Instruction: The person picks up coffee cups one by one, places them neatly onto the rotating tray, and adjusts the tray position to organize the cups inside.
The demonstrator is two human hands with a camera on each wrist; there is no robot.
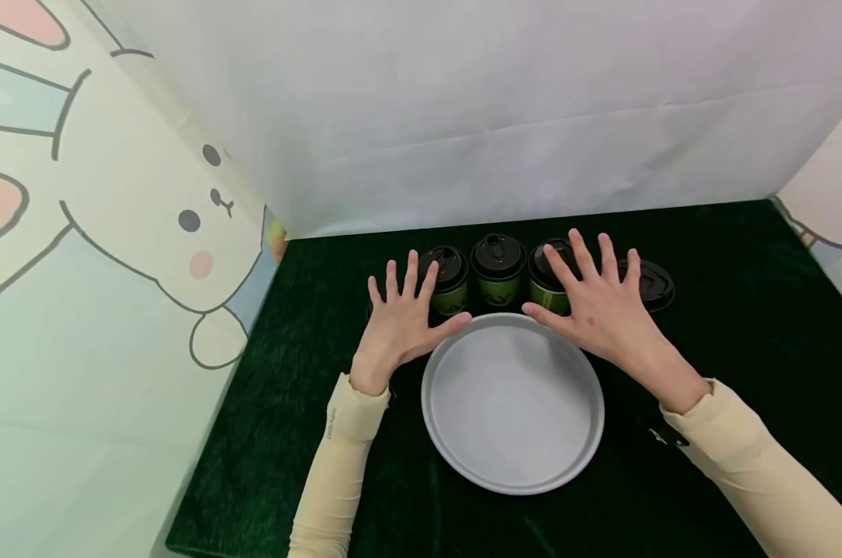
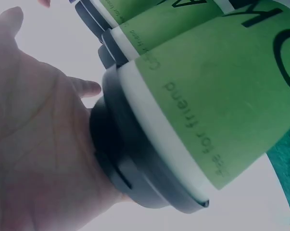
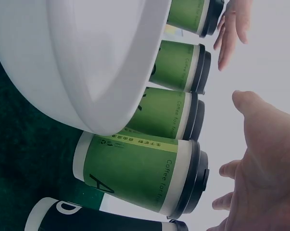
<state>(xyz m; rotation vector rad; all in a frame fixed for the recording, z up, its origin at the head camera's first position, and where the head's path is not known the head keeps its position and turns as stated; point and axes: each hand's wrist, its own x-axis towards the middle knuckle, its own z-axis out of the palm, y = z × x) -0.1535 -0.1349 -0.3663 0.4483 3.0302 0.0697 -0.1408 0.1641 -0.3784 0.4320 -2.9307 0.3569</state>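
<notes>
In the head view my left hand (image 1: pixel 400 322), fingers spread, hovers over the left end of a row of lidded paper coffee cups. Beside it stands a green coffee cup (image 1: pixel 451 299) with a black lid, and a green coffee cup (image 1: pixel 499 288) is at mid-row. My right hand (image 1: pixel 605 310) is spread above the right end, partly covering another green coffee cup (image 1: pixel 548 296). Both palms appear apart from the lids in the wrist views. In front of the row lies a round grey tray (image 1: pixel 513 403) with nothing on it.
A dark coffee cup (image 3: pixel 94 219) stands at the row's right end, its black lid (image 1: pixel 654 287) showing beyond my right hand. Dark green cloth (image 1: pixel 288 434) covers the table. A white curtain (image 1: pixel 462 116) hangs behind, with a rabbit-print sheet (image 1: pixel 114 256) on the left.
</notes>
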